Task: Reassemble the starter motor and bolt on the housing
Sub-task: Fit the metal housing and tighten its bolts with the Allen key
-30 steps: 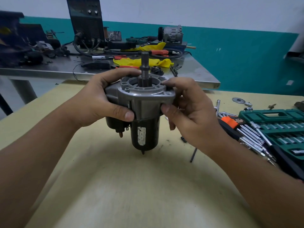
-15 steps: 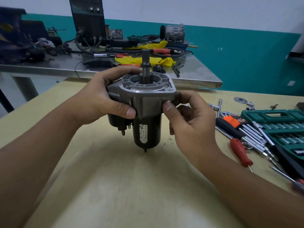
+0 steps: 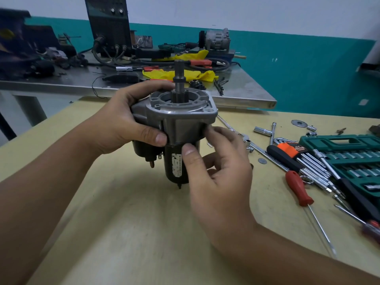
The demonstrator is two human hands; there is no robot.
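Observation:
The starter motor (image 3: 178, 128) stands upright in the air above the yellow table (image 3: 127, 233), its shaft and pinion pointing up out of the grey aluminium housing (image 3: 183, 112). Below the housing hang the black motor body with a white label and the black solenoid on the left. My left hand (image 3: 123, 120) wraps the housing's left side, thumb across the front. My right hand (image 3: 218, 165) holds the lower right, thumb on the black body beside the label and fingertips under the housing's right corner.
Right of the motor lie a red-handled screwdriver (image 3: 299, 188), an orange hex key set (image 3: 292, 149), loose sockets and washers, and a green socket case (image 3: 349, 157). A steel bench (image 3: 236, 89) behind carries a welder, cables, yellow rags and an alternator.
My right hand has slid down from the housing's top right corner to the black body and the housing's underside. The motor has stayed upright in my left hand.

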